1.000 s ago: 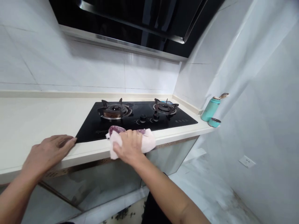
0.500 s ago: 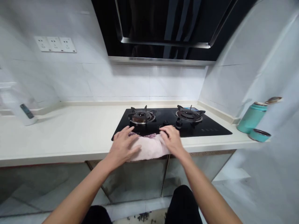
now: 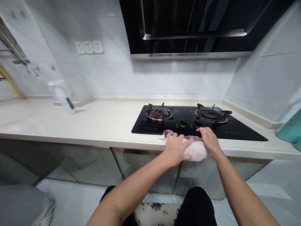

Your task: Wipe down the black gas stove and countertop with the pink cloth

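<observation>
A pale pink cloth [image 3: 195,151] with a purple patterned side lies bunched along the counter's front edge, just before the gas stove, and its lower part overhangs the edge. My left hand [image 3: 175,150] grips the cloth's left part, fingers spread across the top and thumb toward me. At the cloth's right end is my right hand [image 3: 208,140], fingers curled over it and close to the front of the stove. The black glass gas stove [image 3: 162,128] has two burners and two knobs; the right knob [image 3: 198,123] sits just beyond my right fingers.
A white spray bottle [image 3: 64,99] stands on the cream counter [image 3: 105,122] to the left. A teal container [image 3: 291,127] is partly in view at the right edge. The black range hood [image 3: 188,47] hangs above the stove. Cabinet doors [image 3: 145,171] are below.
Both hands and the cloth have moved right along the counter's front edge, relative to the stove. The view has swung left, showing more of the left counter.
</observation>
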A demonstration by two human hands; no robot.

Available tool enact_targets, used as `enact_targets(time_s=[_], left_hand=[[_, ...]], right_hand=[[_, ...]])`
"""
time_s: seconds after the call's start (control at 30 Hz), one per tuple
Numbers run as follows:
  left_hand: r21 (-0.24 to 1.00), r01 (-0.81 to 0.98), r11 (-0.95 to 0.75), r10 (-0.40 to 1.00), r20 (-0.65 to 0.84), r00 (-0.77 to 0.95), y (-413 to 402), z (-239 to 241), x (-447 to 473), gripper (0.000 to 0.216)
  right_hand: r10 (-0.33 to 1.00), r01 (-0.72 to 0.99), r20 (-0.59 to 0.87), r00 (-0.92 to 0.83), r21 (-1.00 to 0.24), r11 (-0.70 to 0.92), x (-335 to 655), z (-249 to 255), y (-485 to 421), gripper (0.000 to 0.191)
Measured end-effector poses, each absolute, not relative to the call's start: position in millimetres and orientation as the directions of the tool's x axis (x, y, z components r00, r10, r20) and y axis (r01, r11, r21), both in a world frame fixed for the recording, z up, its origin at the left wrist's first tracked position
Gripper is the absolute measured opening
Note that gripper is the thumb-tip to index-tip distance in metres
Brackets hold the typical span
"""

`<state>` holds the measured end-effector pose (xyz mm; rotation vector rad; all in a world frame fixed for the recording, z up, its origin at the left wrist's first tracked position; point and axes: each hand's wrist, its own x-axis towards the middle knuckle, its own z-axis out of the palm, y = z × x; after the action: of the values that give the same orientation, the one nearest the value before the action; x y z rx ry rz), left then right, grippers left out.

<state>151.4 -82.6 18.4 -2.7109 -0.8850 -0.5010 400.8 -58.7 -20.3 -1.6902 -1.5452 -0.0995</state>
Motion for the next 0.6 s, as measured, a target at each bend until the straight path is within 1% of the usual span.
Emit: enact_targets(time_s=[0.1, 0.2, 0.3, 0.4, 0.5, 0.6], left_hand=[[-0.132, 0.624, -0.770, 0.536, 0.398, 0.745, -87, 13, 175, 0.060], [-0.173, 0.613, -0.771, 0.505, 0.421, 0.754, -84, 9, 169, 0.056], [-0.213, 0.609, -0.764, 0.477, 0.449, 0.755, -74, 6, 133, 0.063], [-0.229, 0.633, -0.740, 0.500, 0.443, 0.744, -61, 3, 71, 0.069], [-0.207, 0.694, -0.690, 0.570, 0.436, 0.697, -45, 2, -4, 0.077], [-0.140, 0.795, -0.590, 0.688, 0.429, 0.586, -31, 5, -81, 0.088]], right_hand=[[0.799, 0.854, 0.545, 0.254, -0.514, 0.079, 408, -23, -57, 0.059], [0.811, 0.865, 0.537, 0.233, -0.496, 0.080, 412, -28, -57, 0.056], [0.823, 0.886, 0.529, 0.207, -0.458, 0.071, 416, -32, -57, 0.054], [0.835, 0.901, 0.510, 0.208, -0.431, 0.039, 419, -34, -55, 0.056], [0.846, 0.917, 0.491, 0.205, -0.399, 0.009, 418, -35, -55, 0.060], [0.856, 0.934, 0.478, 0.195, -0.356, -0.014, 414, -33, -56, 0.063]])
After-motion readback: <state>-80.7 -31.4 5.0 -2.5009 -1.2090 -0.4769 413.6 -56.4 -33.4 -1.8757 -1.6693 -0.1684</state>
